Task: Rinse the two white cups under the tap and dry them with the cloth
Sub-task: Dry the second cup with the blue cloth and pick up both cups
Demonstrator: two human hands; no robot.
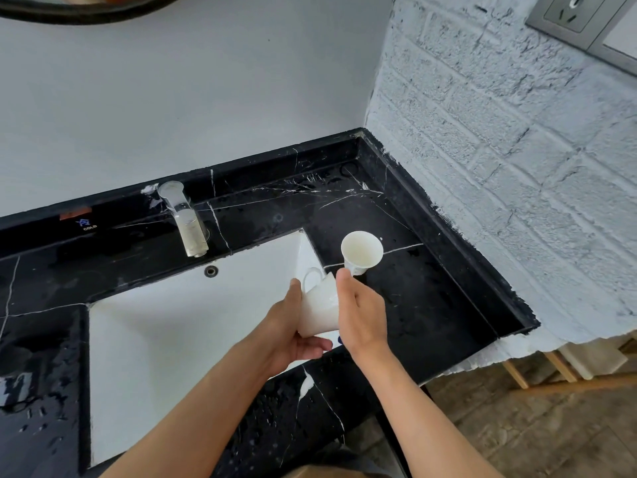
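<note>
Over the sink's point(193, 326) corner, the left hand point(293, 326) grips a tipped cup point(319, 310); the right hand point(362, 312) pinches another cup point(362, 251). Both look hard, breakable, maybe slippery; hold the sides firmly.

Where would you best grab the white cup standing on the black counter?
Take the cup on the counter by its narrow lower body, coming from the front right. It flares wide at the rim, so the slim base fits fingers better; any handle isn't clearly visible.

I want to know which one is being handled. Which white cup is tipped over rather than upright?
The cup held between both hands over the sink's right edge; the other cup stands upright on the black counter.
</note>
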